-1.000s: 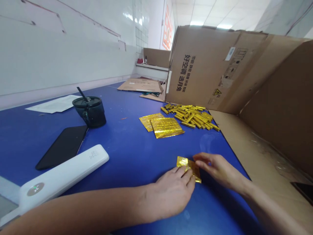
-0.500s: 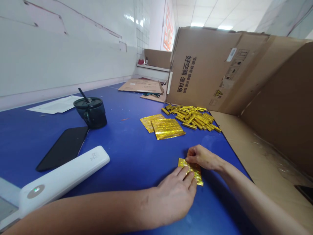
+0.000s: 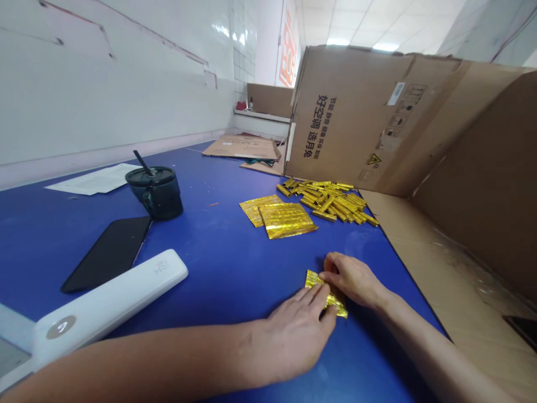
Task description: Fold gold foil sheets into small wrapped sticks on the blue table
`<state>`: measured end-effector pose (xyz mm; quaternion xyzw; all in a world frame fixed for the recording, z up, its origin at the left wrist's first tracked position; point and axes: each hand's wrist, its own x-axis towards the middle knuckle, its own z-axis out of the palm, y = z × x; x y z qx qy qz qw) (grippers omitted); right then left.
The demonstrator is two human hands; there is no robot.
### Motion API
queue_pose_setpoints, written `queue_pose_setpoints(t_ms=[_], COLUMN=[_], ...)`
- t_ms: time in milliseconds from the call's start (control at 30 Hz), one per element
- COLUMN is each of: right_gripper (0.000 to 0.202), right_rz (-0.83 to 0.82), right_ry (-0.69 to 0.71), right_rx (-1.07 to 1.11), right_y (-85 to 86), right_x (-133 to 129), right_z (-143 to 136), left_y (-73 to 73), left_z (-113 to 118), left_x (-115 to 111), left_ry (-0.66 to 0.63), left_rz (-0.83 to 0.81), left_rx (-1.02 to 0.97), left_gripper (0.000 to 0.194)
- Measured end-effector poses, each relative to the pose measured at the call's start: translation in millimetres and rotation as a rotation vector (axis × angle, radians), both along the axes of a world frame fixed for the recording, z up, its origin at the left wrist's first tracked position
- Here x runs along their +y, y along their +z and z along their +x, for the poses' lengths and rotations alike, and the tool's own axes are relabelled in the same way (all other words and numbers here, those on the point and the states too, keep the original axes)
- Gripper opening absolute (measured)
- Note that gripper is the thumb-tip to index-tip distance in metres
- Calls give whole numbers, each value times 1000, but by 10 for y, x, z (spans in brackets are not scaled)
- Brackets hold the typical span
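Observation:
On the blue table lies a small folded gold foil sheet [image 3: 312, 278], partly covered by both hands. My left hand [image 3: 297, 333] rests over it, fingers stretched out and pressing its near side. At its right edge, my right hand [image 3: 351, 277] has thumb and fingers pinched together on the foil; the exact grip is partly hidden. Farther back are two flat gold foil sheets [image 3: 287, 221], overlapping. A heap of narrow gold foil strips [image 3: 335, 202], folded or rolled, sits behind them to the right.
A large cardboard box [image 3: 352, 123] lies open along the right side. To the left are a dark lidded mug [image 3: 161, 196] with a straw, a black phone [image 3: 111, 252], a long white device [image 3: 113, 296] and white paper [image 3: 94, 180]. Flat cardboard pieces [image 3: 241, 147] lie at the back.
My right hand has shifted slightly right, and my left fingers have bent a little on the foil. The other things stay in place.

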<state>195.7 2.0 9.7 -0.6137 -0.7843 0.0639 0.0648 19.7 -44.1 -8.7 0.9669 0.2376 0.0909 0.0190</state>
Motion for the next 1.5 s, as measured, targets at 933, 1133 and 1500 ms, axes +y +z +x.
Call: queue_pose_setpoints(t_ms=[933, 1133, 1500], right_gripper=[90, 83, 84], right_rz=[110, 195, 120], right_ry=[53, 76, 3], right_rx=[-174, -205, -63], right_y=[-304, -323, -141], right_x=[369, 331, 261], right_z=[-128, -147, -131], left_y=[-57, 25, 93], left_z=[24, -50, -98], left_x=[18, -6, -21], left_ry=[-47, -52, -81], left_rz=[-31, -202, -327], left_rx=[-21, -28, 14], left_gripper=[43, 81, 87])
